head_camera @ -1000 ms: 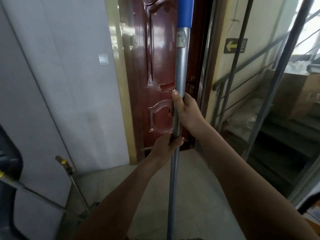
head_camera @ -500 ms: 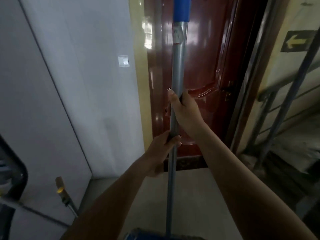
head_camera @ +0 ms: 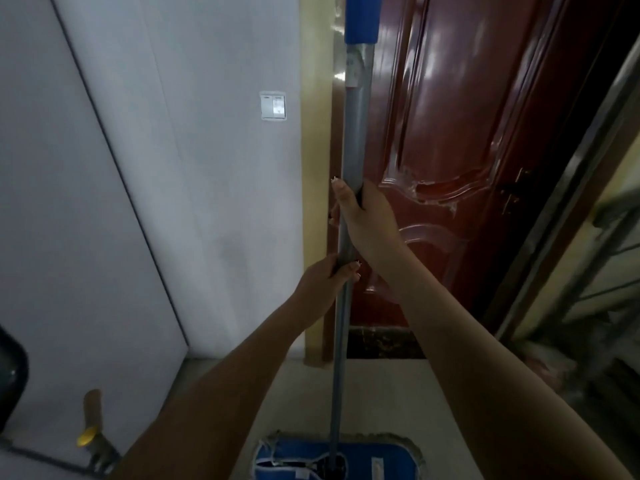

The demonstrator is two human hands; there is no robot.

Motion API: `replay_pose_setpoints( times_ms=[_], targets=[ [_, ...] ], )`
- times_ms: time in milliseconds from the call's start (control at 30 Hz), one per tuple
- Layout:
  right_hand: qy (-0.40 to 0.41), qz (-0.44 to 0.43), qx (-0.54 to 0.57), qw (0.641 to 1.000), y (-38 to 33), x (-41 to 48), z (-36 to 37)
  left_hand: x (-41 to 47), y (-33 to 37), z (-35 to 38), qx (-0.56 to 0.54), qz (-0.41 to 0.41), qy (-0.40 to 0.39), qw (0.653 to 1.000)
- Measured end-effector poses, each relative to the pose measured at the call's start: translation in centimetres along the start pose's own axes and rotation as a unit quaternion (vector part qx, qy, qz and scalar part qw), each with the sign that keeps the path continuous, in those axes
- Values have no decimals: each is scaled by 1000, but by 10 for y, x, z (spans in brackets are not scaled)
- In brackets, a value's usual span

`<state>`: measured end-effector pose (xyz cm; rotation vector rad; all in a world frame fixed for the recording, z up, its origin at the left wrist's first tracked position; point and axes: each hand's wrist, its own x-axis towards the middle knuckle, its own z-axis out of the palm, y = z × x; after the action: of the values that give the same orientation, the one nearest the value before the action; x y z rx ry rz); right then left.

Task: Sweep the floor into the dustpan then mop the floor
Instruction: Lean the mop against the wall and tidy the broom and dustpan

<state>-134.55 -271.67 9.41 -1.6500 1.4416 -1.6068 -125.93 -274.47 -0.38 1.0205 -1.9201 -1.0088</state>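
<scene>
A flat mop stands almost upright before me. Its grey metal pole (head_camera: 355, 133) carries a blue grip at the top, and its blue flat head (head_camera: 377, 460) lies on the pale floor at the bottom edge of the head view. My right hand (head_camera: 367, 223) grips the pole at mid height with the thumb running up it. Just below it, my left hand (head_camera: 325, 278) holds the pole from the left. No dustpan is in sight.
A dark red door (head_camera: 460, 161) stands straight ahead, with a grey wall and a light switch (head_camera: 273, 105) to its left. A brown and yellow handle (head_camera: 90, 420) leans at the lower left. A metal railing (head_camera: 588, 188) and stairs lie to the right.
The view has swung left and down, so the stairs slid off to the right and the mop head came into sight. Both hands keep their hold on the pole.
</scene>
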Motion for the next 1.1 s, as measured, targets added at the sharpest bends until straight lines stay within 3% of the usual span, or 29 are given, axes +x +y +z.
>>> replay_pose_setpoints(
  times_ms=[400,833,1100],
  targets=[
    [6,20,67,998,89,142,57,143,-68,-38,47,-34,-13,998],
    [-79,-24,43,996,137,264,170,229,-139,-124,20,-124,127,984],
    [-77,-50,36,995,152,313,264,265,-193,-198,11,-149,156,976]
  ],
)
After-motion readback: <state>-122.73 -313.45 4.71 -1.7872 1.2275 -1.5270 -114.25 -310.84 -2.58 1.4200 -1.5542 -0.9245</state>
